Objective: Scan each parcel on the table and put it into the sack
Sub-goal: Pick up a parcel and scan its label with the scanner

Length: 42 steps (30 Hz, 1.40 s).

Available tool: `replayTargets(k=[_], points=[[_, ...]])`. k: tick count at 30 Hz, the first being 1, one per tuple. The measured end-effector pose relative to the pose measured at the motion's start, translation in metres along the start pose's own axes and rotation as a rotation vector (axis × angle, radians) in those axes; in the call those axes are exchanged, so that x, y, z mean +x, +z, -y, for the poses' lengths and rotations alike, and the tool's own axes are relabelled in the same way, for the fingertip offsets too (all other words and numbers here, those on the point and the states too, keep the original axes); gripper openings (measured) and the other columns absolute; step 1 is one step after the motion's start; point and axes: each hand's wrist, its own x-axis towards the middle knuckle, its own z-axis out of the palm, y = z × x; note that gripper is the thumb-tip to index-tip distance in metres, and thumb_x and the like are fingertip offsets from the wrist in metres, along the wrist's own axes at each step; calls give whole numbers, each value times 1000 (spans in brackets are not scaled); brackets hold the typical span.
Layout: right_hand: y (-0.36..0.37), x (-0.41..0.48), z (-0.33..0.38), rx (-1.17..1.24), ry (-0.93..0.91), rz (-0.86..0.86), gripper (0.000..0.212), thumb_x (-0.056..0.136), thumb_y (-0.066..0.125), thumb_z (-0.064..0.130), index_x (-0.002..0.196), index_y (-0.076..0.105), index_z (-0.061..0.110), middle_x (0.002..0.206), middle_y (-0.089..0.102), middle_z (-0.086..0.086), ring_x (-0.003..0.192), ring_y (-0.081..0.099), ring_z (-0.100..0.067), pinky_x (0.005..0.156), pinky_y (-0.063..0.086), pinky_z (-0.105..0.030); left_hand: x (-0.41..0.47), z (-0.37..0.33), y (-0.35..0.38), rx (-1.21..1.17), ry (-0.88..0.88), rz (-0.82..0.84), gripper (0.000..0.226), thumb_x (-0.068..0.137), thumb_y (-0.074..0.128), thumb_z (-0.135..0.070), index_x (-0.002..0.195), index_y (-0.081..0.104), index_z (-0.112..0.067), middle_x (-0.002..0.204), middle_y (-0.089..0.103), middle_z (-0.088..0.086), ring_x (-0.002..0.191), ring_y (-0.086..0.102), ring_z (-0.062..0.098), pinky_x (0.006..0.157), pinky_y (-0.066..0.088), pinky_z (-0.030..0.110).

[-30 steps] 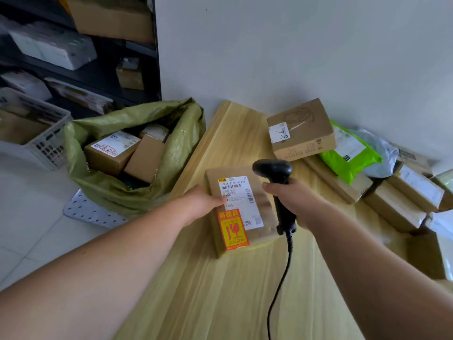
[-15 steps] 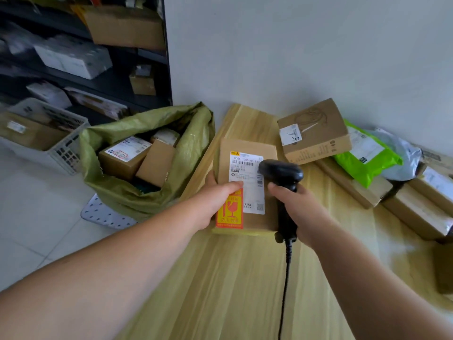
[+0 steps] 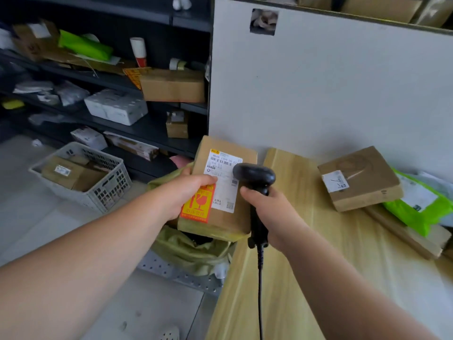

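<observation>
Our left hand [image 3: 186, 192] grips the parcel [image 3: 225, 195] at its left edge, with the thumb on the label. It holds the parcel in the air over the green sack [image 3: 193, 251], at the left edge of the table [image 3: 306, 241]. Our right hand [image 3: 272, 217] is closed around the black scanner [image 3: 253, 175], whose head is just beside the barcode. A brown box [image 3: 358, 177] and a green bag [image 3: 416, 207] lie far right on the table.

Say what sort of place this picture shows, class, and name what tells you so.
Probably a courier depot's sorting room: dark metal shelving loaded with boxes, a labelled brown cardboard parcel in the left hand, and a black corded barcode scanner in the right hand.
</observation>
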Motion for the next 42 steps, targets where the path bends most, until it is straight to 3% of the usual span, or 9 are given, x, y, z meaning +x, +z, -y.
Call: replayTargets(k=[4, 10, 13, 17, 21, 24, 29, 36, 42], points=[[43, 40, -21, 17, 51, -102, 13, 93, 67, 26, 105, 63, 25, 99, 74, 0, 92, 71, -22, 84, 58, -41, 48, 7, -38, 75, -68, 69, 48, 88, 68, -22, 131, 47, -24, 95, 73, 7, 79, 72, 25, 62, 56, 34], [77, 84, -55, -154, 63, -293, 33, 86, 69, 37, 116, 61, 25, 104, 72, 4, 96, 69, -19, 91, 56, -45, 112, 22, -61, 255, -5, 182, 44, 99, 52, -30, 141, 41, -28, 100, 64, -10, 88, 63, 11, 66, 47, 26], [88, 89, -65, -295, 22, -324, 26, 88, 70, 30, 111, 60, 32, 111, 69, 6, 99, 66, -14, 92, 55, -41, 133, 30, -77, 566, 231, 85, 41, 102, 40, -33, 142, 44, -23, 123, 59, -6, 103, 55, 11, 83, 42, 28], [100, 94, -73, -512, -40, -281, 40, 85, 73, 33, 119, 57, 45, 151, 43, 12, 133, 48, -15, 107, 45, -43, 161, 36, -99, 1087, 619, -117, 39, 98, 47, -23, 136, 49, -17, 133, 55, 4, 124, 46, 26, 101, 41, 40], [109, 109, -82, -603, -20, -277, 49, 86, 74, 32, 131, 57, 36, 162, 22, 11, 147, 28, -14, 117, 31, -37, 190, 39, -113, 1370, 570, -118, 60, 93, 55, -41, 146, 34, -21, 142, 45, 6, 130, 40, 29, 105, 38, 42], [115, 122, -93, -648, 18, -285, 49, 87, 73, 32, 133, 56, 36, 163, 17, 13, 148, 22, -13, 117, 28, -34, 208, 42, -117, 1375, 400, -105, 67, 90, 59, -45, 145, 32, -18, 133, 49, 8, 117, 51, 29, 87, 46, 40], [128, 142, -105, -697, 27, -310, 54, 88, 70, 40, 138, 50, 42, 162, 18, 18, 147, 26, -16, 116, 35, -44, 234, 48, -128, 1352, 204, -201, 23, 98, 46, -29, 101, 62, -13, 88, 59, 4, 81, 57, 25, 62, 42, 34], [137, 172, -100, -775, -27, -375, 55, 89, 70, 31, 140, 52, 27, 160, 28, 8, 148, 24, -16, 116, 33, -35, 239, 19, -138, 830, 503, -401, 20, 101, 39, -21, 91, 52, -10, 79, 54, 3, 72, 51, 22, 61, 32, 32], [143, 214, -82, -624, -85, -441, 43, 89, 69, 33, 129, 58, 25, 149, 46, 5, 138, 41, -18, 111, 40, -40, 247, 3, -141, 733, 549, -367, 18, 100, 44, -22, 87, 53, -15, 70, 52, -2, 62, 47, 14, 49, 27, 27]])
